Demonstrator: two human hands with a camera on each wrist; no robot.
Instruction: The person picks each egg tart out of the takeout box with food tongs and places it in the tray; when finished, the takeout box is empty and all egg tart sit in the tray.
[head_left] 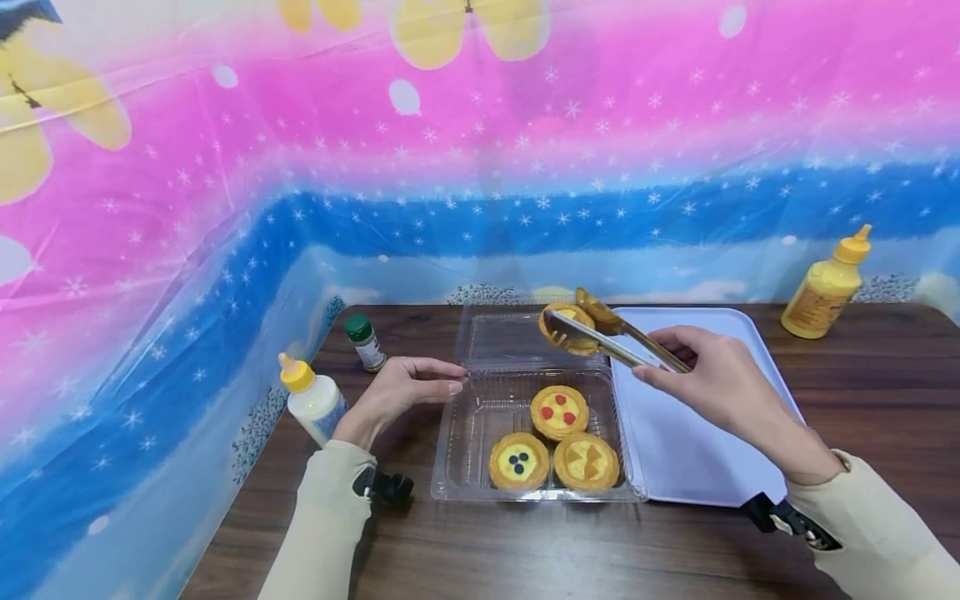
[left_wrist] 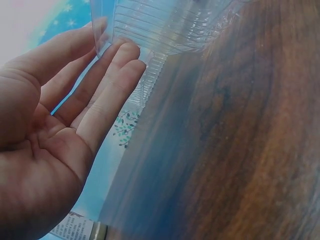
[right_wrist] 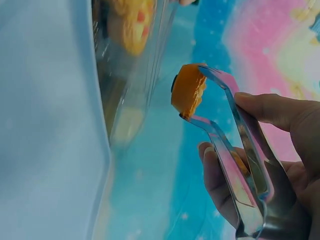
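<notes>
My right hand [head_left: 720, 375] holds metal tongs [head_left: 630, 350], thumb on one arm and fingers on the other. Between the tong tips sits a tart [right_wrist: 186, 92], lifted above the open lid of a clear plastic container [head_left: 468, 433]. Its top is partly covered by the tongs in the head view. With thumb and fingertips my left hand [head_left: 401, 392] pinches the container's left edge near the hinge. Inside lie a tart with red pieces [head_left: 559, 412], one with dark berries [head_left: 519, 462] and one with yellow wedges [head_left: 587, 462].
A pale lavender tray [head_left: 697, 467] lies right of the container. To the left stand a green-capped shaker [head_left: 365, 342] and a white bottle with a yellow cap [head_left: 317, 406]. A yellow squeeze bottle [head_left: 822, 287] is at the back right. A printed cloth [head_left: 525, 150] hangs behind the table.
</notes>
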